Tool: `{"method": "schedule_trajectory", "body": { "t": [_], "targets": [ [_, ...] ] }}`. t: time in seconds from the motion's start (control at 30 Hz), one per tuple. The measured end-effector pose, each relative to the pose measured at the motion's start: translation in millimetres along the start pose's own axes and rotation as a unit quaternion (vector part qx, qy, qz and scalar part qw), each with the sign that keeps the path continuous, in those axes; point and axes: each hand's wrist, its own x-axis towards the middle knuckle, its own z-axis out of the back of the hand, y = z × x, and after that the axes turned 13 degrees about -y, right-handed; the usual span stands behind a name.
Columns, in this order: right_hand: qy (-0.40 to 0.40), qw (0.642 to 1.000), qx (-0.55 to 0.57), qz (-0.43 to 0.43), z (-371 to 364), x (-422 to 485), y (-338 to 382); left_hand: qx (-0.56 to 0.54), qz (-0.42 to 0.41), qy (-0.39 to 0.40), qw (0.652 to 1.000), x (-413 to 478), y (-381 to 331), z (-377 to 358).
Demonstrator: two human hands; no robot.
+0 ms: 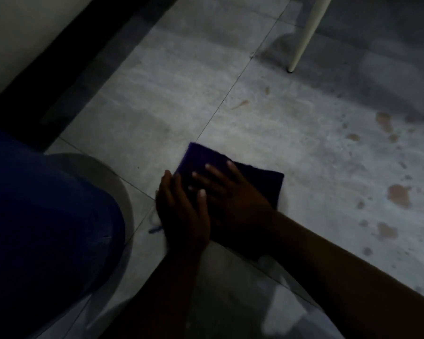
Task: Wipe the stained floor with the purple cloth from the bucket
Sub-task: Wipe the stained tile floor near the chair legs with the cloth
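Purple cloth lies folded flat on the floor, both hands on top. Right hand has fingers spread to press it down; left hand braces the near edge, fingers together. Brown stains sit right of the cloth — probably the next stroke.

A pale chair leg stands at the floor's far edge; a dark skirting strip runs below the wall.
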Motion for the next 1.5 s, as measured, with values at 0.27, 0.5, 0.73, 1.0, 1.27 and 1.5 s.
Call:
{"method": "schedule_trajectory", "body": {
  "t": [0.27,0.5,0.73,1.0,1.27,1.5],
  "targets": [
    [0.015,0.966,-0.045,-0.252,32,-22,-152,0.124,-0.066,0.091,0.986,0,5,-4],
    [0.005,0.988,-0.015,-0.152,-7,128,-84,0.162,-0.029,0.125,0.978,2,4,-9],
    [0.01,0.999,-0.009,-0.042,9,72,-136,0.168,-0.054,0.155,0.972,3,3,-9],
    [-0.003,0.965,-0.03,-0.26,5,184,-213,0.218,-0.095,0.186,0.953,11,4,-13],
    [0.003,0.998,-0.013,-0.059,5,159,-190,0.211,-0.085,0.197,0.954,14,6,-16],
    [0.014,0.93,-0.053,-0.363,12,185,-265,0.203,-0.094,0.185,0.957,14,5,-13]
  ]
}}
